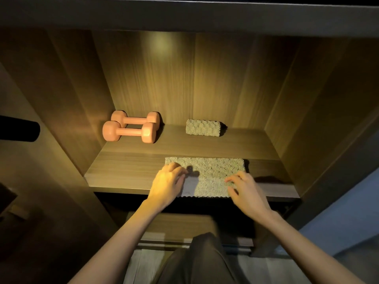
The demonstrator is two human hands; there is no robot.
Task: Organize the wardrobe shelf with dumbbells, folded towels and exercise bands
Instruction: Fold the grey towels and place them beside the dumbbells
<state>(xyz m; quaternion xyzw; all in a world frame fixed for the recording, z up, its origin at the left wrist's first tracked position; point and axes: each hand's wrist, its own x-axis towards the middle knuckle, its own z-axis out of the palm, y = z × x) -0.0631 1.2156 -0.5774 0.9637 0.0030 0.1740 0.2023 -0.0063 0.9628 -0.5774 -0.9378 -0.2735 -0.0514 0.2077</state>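
Two orange dumbbells (129, 129) lie side by side at the back left of the wooden shelf (131, 165). A small folded beige towel (203, 128) sits at the back, right of middle. A larger beige towel (207, 175) lies flat at the shelf's front edge, its near end hanging slightly over. My left hand (167, 185) rests on that towel's left edge with fingers bent. My right hand (245, 190) hovers over or touches its right part, fingers spread and relaxed. No exercise bands are in view.
The wardrobe's side walls (297, 111) and back panel close in the shelf. A dark round bar end (19, 129) sticks out at the far left. Below the shelf is a dark opening, and my knee (203, 261) shows at the bottom.
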